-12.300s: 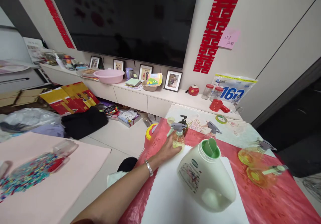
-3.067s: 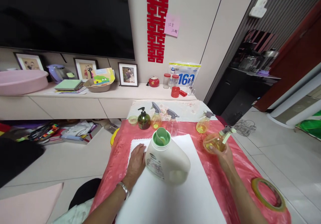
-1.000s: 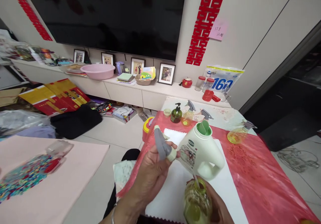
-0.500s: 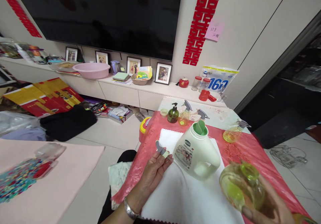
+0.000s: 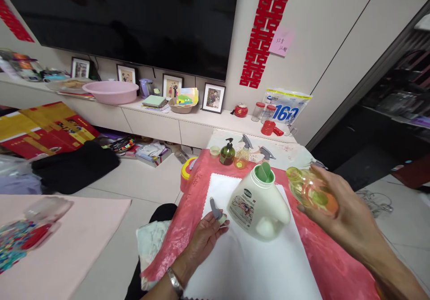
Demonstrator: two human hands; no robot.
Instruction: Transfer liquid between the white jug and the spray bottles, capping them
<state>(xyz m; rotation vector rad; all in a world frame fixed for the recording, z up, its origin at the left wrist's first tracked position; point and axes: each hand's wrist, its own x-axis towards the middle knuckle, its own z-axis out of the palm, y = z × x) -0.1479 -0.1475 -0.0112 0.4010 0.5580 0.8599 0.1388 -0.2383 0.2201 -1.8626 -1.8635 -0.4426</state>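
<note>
Between the fingers of my left hand [image 5: 208, 233] is a grey trigger spray head [image 5: 216, 209] with a pale collar, left of the jug. My right hand [image 5: 346, 210] is wrapped round a clear yellow spray bottle [image 5: 312, 190] without its top. The bottle is tilted, its neck pointing left towards the jug and apart from it. A pale green detergent jug [image 5: 257, 210] stands uncapped between my hands on a white cloth [image 5: 221, 268]; its green spout shows in the mouth.
Behind the jug stand a dark green pump bottle [image 5: 227, 153], a clear spray bottle [image 5: 242, 157], another grey spray head [image 5: 267, 152] and a small pale cap [image 5: 215, 151]. A red cloth [image 5: 188, 192] covers the table. At left, a pink table [image 5: 77, 246] bears colourful small pieces.
My right hand has raised the yellow bottle and tipped it on its side, neck towards the jug. My left hand still holds the spray head, now more upright. The view has shifted slightly.
</note>
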